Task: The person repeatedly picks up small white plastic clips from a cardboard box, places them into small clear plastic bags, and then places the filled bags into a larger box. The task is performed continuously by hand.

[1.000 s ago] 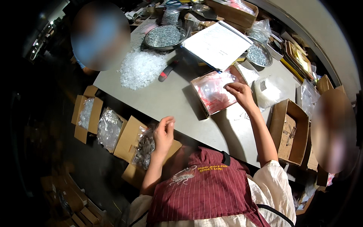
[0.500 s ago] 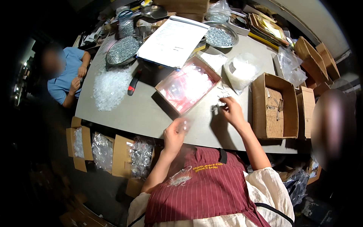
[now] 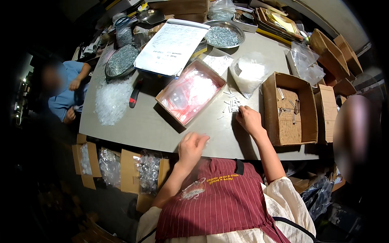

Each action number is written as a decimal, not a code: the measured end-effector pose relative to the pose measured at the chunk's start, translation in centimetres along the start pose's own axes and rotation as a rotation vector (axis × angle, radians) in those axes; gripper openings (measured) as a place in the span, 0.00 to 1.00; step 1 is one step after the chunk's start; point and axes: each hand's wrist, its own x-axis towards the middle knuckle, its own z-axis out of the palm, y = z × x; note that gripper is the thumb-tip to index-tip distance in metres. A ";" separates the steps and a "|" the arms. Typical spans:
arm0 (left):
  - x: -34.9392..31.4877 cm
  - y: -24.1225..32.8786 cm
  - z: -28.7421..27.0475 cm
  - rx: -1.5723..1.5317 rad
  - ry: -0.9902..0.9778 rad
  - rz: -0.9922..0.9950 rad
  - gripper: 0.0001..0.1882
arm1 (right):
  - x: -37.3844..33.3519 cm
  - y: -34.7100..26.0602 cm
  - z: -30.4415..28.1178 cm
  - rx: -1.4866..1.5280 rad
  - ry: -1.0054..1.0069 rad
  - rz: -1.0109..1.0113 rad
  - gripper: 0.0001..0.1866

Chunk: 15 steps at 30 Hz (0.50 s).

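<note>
Near the table's front edge, my left hand point(image 3: 191, 149) is closed, with a small clear plastic bag point(image 3: 207, 140) pinched between thumb and fingers. My right hand point(image 3: 250, 120) reaches over the table, its fingertips pressed together at the edge of a loose scatter of small whitish pins point(image 3: 230, 105). Whether a pin sits between those fingertips is hidden. Between and beyond my hands stands an open cardboard box point(image 3: 165, 110) filled with clear, red-edged plastic bags point(image 3: 190, 91). A bag of white pieces point(image 3: 249, 75) lies just beyond the pins.
At right, a cardboard box point(image 3: 269, 109) holds several metal pins. A pile of clear pieces point(image 3: 113, 103) and a red-black tool point(image 3: 133, 100) lie left. Bowls of metal parts point(image 3: 223, 36) and a clipboard point(image 3: 170, 48) stand behind. A person in blue point(image 3: 60, 91) sits at far left.
My left hand has moved slightly right and down with the bag. My right hand has shifted a little right and down beside the pins. The view has shifted, and the other person's hands have moved apart.
</note>
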 end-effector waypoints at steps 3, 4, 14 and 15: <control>0.6 0.2 1.2 -0.016 -0.002 0.107 0.05 | 1.0 -0.1 1.9 -0.051 0.105 -0.091 0.10; 0.9 0.4 1.6 -0.005 -0.003 0.159 0.05 | 1.1 -0.1 2.6 -0.094 0.138 -0.103 0.10; 2.1 3.9 3.4 0.035 -0.065 0.261 0.15 | -3.5 -3.1 -6.7 0.515 0.122 -0.218 0.07; 2.4 4.3 3.7 0.010 -0.074 0.280 0.16 | -3.9 -3.5 -8.5 0.515 0.166 -0.351 0.08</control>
